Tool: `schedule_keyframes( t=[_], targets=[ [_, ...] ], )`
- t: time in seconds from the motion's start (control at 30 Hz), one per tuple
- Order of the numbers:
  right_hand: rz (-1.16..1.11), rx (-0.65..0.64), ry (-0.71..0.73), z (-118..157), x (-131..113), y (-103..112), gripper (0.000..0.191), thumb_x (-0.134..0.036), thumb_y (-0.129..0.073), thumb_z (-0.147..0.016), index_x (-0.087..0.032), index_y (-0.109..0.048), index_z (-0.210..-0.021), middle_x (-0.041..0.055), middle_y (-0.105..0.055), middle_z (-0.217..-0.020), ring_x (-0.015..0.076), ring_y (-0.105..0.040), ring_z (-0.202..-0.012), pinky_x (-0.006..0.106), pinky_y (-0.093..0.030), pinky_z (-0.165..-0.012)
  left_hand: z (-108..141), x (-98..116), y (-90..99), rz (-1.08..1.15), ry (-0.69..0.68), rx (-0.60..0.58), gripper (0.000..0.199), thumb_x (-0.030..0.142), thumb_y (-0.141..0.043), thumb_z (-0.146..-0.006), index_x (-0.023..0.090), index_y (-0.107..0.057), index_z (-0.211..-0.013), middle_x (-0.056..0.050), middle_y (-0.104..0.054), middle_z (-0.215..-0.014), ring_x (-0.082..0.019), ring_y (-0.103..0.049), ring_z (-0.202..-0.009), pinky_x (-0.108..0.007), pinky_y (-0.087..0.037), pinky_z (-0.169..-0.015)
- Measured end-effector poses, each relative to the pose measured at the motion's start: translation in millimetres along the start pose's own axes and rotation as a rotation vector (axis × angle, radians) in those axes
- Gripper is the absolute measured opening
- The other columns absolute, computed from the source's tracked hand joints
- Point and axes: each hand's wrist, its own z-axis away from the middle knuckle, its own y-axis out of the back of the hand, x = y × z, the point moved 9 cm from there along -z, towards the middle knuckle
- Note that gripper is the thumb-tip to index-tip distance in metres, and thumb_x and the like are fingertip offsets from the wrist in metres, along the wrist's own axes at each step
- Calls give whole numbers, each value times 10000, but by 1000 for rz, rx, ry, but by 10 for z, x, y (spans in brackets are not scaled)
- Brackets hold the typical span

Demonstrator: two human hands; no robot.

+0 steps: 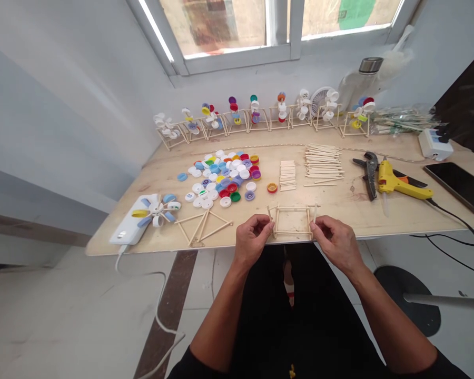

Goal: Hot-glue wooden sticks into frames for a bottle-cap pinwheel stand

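At the table's front edge lies a small rectangular frame of thin sticks (293, 232), with short sticks along its left and right ends. My left hand (254, 239) pinches the frame's left end between thumb and fingers. Closed on the right end, my right hand (335, 242) has its thumb against a short stick. Left of my left hand are joined stick triangles (204, 227). Beyond the frame sit a red and yellow cap (272, 188), a stack of short sticks (287, 176) and a pile of longer sticks (324, 162).
Many coloured caps (223, 176) cover the middle left. A cap wheel (157, 209) rests on a white power strip (131, 223). Finished stick stands (237, 126) line the back. Right are black pliers (370, 173), a yellow glue gun (403, 185) and a phone (460, 185).
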Motion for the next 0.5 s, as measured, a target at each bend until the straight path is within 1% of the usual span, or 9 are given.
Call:
schedule_keyframes(
  t=[0.23,0.37,0.5],
  targets=[
    [4,-9,7,6,-21,3,256,-386,-471,-869,-197,-597,-751,21,-650,-681,141,-559,-585,283,-429,-644,11,0,11,7,13,10,184,347,-654,-755,166,-635,-784,12,-599,-662,-97,-515,-572,-209,-417,-553],
    [-6,-1,10,3,-23,11,246,-375,-479,-863,-194,-606,-754,22,-652,-684,144,-577,-603,275,-430,-644,7,8,6,13,15,10,178,338,-656,-752,165,-640,-792,8,-606,-671,-96,-514,-574,-209,-418,-557],
    [-8,10,17,3,-19,13,250,-374,-479,-862,-190,-608,-752,20,-646,-671,137,-566,-588,271,-432,-637,6,26,8,3,10,12,181,334,-656,-751,159,-643,-799,10,-607,-669,-91,-516,-575,-201,-418,-555]
  ],
)
